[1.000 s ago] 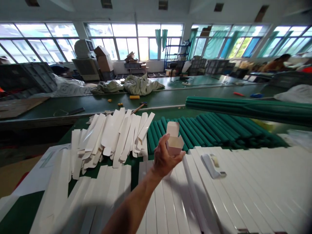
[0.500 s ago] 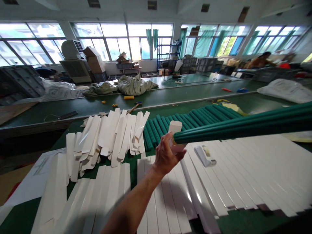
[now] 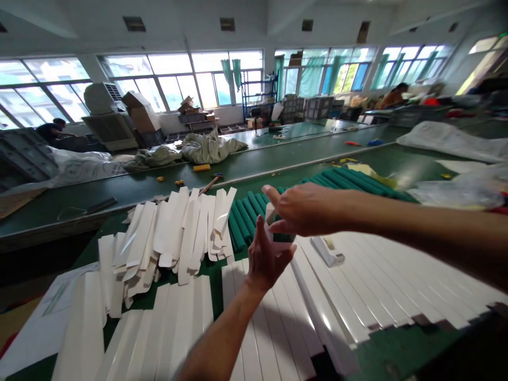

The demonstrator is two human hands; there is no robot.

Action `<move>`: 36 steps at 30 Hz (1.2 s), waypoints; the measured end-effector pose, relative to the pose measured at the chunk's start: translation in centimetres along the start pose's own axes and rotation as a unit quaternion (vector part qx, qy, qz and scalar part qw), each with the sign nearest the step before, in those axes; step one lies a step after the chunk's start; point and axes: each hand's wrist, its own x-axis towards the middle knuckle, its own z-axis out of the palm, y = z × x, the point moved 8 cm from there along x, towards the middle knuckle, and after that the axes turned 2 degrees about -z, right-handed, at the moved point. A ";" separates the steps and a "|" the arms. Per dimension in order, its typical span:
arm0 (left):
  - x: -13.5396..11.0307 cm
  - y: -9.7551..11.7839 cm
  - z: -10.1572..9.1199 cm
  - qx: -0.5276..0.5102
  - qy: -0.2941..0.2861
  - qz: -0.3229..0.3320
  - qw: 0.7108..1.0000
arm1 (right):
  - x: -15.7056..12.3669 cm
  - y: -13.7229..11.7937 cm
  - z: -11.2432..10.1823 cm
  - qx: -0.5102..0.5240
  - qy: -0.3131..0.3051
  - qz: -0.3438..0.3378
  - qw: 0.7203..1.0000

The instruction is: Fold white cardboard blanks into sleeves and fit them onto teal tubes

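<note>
My left hand [image 3: 266, 260] is wrapped round the end of a long white carton [image 3: 281, 246], held up over the worktable. My right hand [image 3: 307, 209] is bent over the same end, its fingers closing on the upright end flap [image 3: 270, 212]. The two hands hide most of the carton's mouth, where a dark green patch shows. Behind them lies a row of green rods or tubes [image 3: 244, 219]. Under my forearms, flat white cartons [image 3: 257, 323] lie side by side. A white tape dispenser [image 3: 327, 251] rests on the cartons right of my left hand.
Loose white folded card pieces [image 3: 174, 227] are heaped at the left. A printed sheet [image 3: 47, 312] lies at the table's left edge. Beyond are a hammer [image 3: 210, 183], a yellow block [image 3: 201, 168], crumpled sacks [image 3: 210, 148] and clear plastic [image 3: 456, 188]. Two people sit far back.
The bundle of long green rods at the carton's mouth no longer shows outside it. My right hand has come into view at the flap. The camera view has shifted slightly right.
</note>
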 end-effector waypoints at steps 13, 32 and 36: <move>0.1 -0.9 0.1 -0.069 0.031 0.001 0.997 | -6.3 3.2 14.5 0.652 0.211 0.161 0.710; 2.5 -1.3 -3.0 -0.175 0.047 -0.079 0.980 | -4.0 2.6 12.8 0.613 0.392 0.176 0.663; 2.9 0.2 -4.2 -0.097 0.035 0.072 0.992 | -4.1 2.2 12.3 0.614 0.413 0.109 0.663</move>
